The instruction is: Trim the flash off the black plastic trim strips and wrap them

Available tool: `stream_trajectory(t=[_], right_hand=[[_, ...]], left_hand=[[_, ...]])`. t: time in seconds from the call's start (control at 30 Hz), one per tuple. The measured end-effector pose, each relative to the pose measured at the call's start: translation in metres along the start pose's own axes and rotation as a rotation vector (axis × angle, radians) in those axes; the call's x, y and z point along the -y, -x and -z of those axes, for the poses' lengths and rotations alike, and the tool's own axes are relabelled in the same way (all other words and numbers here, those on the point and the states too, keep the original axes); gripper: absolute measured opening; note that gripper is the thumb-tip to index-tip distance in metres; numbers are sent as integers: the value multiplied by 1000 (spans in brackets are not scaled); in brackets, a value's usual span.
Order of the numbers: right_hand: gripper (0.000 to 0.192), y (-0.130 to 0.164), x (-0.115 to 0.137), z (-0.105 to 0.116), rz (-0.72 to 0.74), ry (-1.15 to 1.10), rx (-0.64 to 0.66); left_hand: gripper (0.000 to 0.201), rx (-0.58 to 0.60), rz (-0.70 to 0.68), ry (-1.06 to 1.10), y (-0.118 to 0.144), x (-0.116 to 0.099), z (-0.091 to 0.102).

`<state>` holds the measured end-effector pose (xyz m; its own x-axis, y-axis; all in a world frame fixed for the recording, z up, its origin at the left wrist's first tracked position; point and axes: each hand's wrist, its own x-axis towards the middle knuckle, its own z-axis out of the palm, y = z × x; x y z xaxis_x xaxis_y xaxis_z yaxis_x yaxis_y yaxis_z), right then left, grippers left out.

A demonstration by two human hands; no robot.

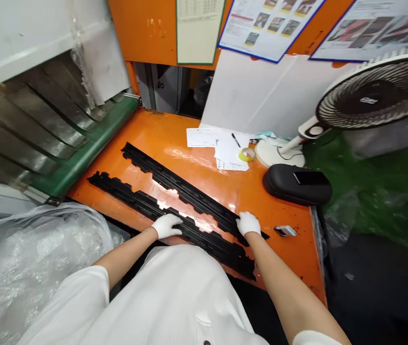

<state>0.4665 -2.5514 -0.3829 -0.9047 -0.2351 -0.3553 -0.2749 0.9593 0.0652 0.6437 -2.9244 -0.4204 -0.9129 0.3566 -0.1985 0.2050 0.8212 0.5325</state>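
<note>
Two long black plastic strips with notched edges lie side by side, slanting across an orange table (197, 129). My left hand (167, 226), in a white glove, is at the middle of the near black plastic strip (141, 201). Its fingers lie over the strip's near edge, with the thumb lower down. My right hand (249, 224), gloved too, is closed round the right end of the far black plastic strip (178, 182). The undersides of both strips, and some of the right fingertips, are hidden.
A white fan (286, 151), a black case (279, 184) with a phone (311, 178) on it, yellow tape (247, 154), papers (231, 153) and a small grey-white block (286, 231) are on the table. A green conveyor roller (89, 153) borders it left, beside plastic bags (46, 254).
</note>
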Motion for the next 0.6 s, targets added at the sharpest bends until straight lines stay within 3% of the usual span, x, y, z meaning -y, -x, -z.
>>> stream_trajectory(t=[0.13,0.2,0.27,0.37,0.5,0.6], right_hand=[[38,27,-10,-12,96,-20,-91],[45,52,-15,-22,221,-52,-198],[50,78,-18,-33,361,-88,-363],[53,104,-18,-48,427,-116,-536],[55,114,-12,-59,346,-165,-505],[57,111,1,-51,281,-232,-414]], left_hand=[[93,-167,179,-106,-19,1,32],[103,-248,268,-239,-32,0,50],[97,-288,298,-358,-45,-1,67],[75,-209,263,-398,-62,-1,85],[47,-106,230,-387,-73,0,93],[42,-105,240,-395,-76,-2,94]])
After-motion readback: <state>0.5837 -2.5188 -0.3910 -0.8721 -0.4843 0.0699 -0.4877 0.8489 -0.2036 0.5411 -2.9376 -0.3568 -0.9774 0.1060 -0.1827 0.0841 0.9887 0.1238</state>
